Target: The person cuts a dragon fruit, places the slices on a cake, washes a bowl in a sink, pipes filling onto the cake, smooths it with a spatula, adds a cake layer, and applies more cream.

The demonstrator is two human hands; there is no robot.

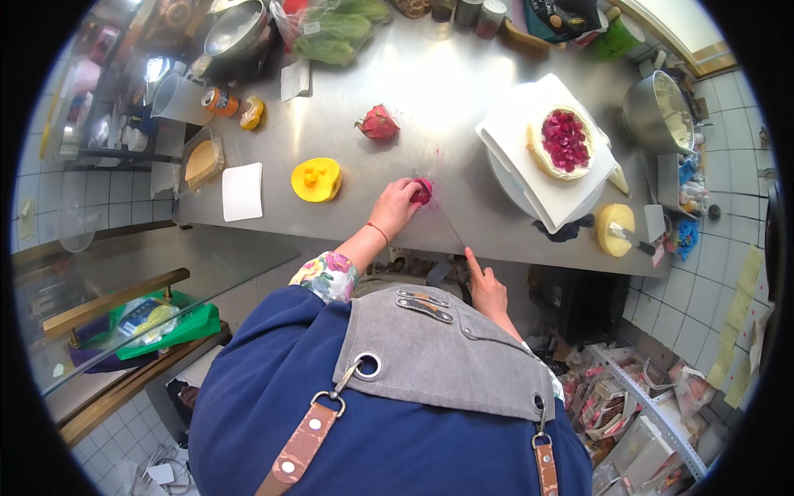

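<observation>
My left hand (pixel 395 203) is closed on a piece of dragon fruit (pixel 423 192) with deep magenta flesh, pressed to the steel table. My right hand (pixel 486 285) grips a long thin knife (pixel 451 225), its blade reaching up and left to the fruit's right side. Pink juice streaks mark the metal around the piece. Farther back lies another dragon fruit (pixel 379 123) with red skin. Left of my hand sits a yellow dish (pixel 316 179) with yellow lumps on it. To the right, a round cake (pixel 535 145) topped with magenta cubes rests on a white board (pixel 496 130).
A second pale cake layer (pixel 614 230) with a spatula stands near the right front edge. A steel mixing bowl (pixel 657 112) is at the far right. Leafy greens in a bag (pixel 331 33), an orange can (pixel 220 102) and a white square sheet (pixel 242 192) lie to the left.
</observation>
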